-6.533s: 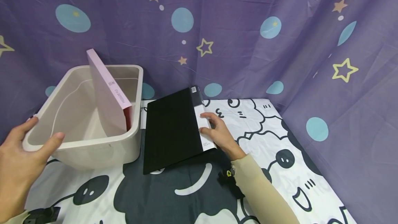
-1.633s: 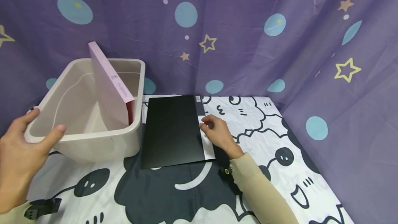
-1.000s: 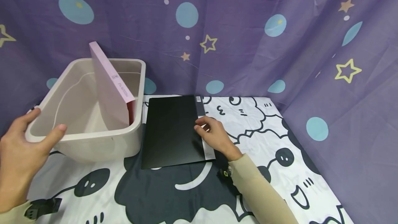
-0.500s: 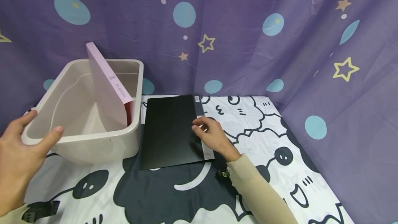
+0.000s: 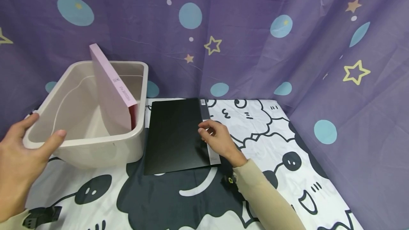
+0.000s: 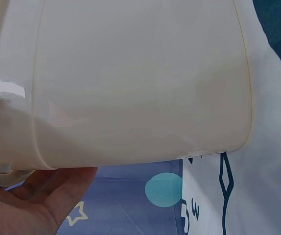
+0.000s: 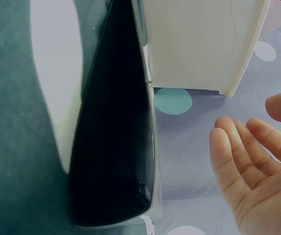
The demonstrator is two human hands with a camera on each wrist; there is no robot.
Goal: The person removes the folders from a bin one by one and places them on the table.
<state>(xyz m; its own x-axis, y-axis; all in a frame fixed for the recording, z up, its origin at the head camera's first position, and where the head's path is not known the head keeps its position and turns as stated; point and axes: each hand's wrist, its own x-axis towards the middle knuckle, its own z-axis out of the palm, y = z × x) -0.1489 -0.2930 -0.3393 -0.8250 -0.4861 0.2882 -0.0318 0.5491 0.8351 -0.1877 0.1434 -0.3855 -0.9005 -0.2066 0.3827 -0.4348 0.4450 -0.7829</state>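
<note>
Lowered flat since earlier, the black folder [image 5: 175,137] lies below the right hand [image 5: 221,141], whose loosely curled fingers hold nothing; the left hand [image 5: 25,160] grips the bin [image 5: 99,153].

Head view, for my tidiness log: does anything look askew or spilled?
The pink folder stands slanted in the beige bin, its far end jutting out on top, so it looks askew; I see nothing spilled.
</note>
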